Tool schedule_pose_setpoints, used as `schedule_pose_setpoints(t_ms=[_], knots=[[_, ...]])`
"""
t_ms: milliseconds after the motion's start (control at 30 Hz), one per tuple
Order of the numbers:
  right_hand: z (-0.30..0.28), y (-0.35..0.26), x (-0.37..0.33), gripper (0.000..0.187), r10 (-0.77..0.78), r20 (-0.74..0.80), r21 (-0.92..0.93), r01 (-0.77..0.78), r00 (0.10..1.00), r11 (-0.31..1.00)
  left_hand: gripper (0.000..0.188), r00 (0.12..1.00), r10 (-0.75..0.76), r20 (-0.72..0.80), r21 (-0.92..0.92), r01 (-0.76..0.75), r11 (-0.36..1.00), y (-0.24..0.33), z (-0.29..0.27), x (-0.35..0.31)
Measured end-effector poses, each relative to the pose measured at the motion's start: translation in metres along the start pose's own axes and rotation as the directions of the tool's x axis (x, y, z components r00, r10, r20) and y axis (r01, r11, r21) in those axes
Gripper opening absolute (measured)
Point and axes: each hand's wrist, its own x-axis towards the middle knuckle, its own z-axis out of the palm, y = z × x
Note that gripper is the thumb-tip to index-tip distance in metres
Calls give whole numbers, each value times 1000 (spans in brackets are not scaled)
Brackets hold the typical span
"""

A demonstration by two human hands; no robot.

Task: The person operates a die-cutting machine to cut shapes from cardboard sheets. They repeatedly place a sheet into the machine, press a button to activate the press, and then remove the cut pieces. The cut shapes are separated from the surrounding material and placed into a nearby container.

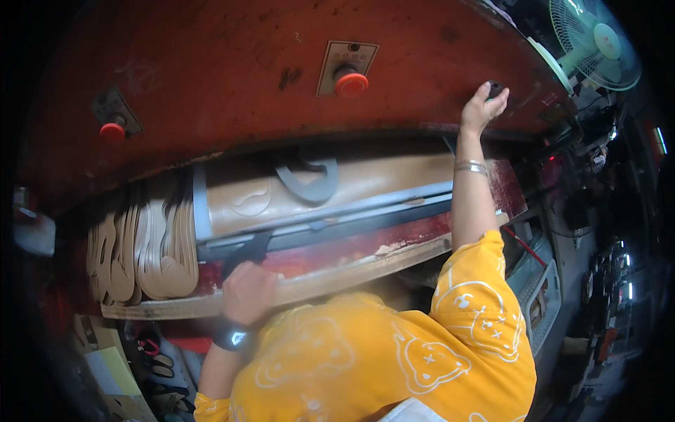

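My right hand (481, 111) reaches up to the red machine front (232, 77), its fingers curled around a small dark handle (496, 89). Low over the work table's near edge (337, 280) is my left hand (247, 294), smeared by motion and closed. A dark flat piece (249, 253) sticks out from it, its kind unclear. Beyond it lies a tan leather-like sheet (380, 172) with a curved outline pressed into it. A grey hook-shaped cutting die (313, 186) rests on this sheet, partly under the machine's shadow.
Stacks of curved tan cut pieces (167, 246) fill the table's left end. Two red push buttons (351, 84) project from the machine. A green fan (606, 41) stands at the far right, a white crate (545, 309) below. Shelves with shoes (163, 366) are at lower left.
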Motion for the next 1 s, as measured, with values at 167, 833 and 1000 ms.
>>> schedule_pose_setpoints(t_ms=[167, 833, 1000], knots=[[-45, 11, -20, 78, 111, 96, 342, -138, 989, 930, 16, 992, -95, -89, 30, 98, 995, -8, 10, -9], [-193, -78, -221, 35, -294, 938, 249, 236, 182, 939, 31, 980, -113, -165, 205, 147, 968, -7, 21, -14], [-196, -85, -217, 38, -167, 981, 147, 186, 98, 971, 33, 981, -147, -124, 259, 175, 950, -4, 20, -14]])
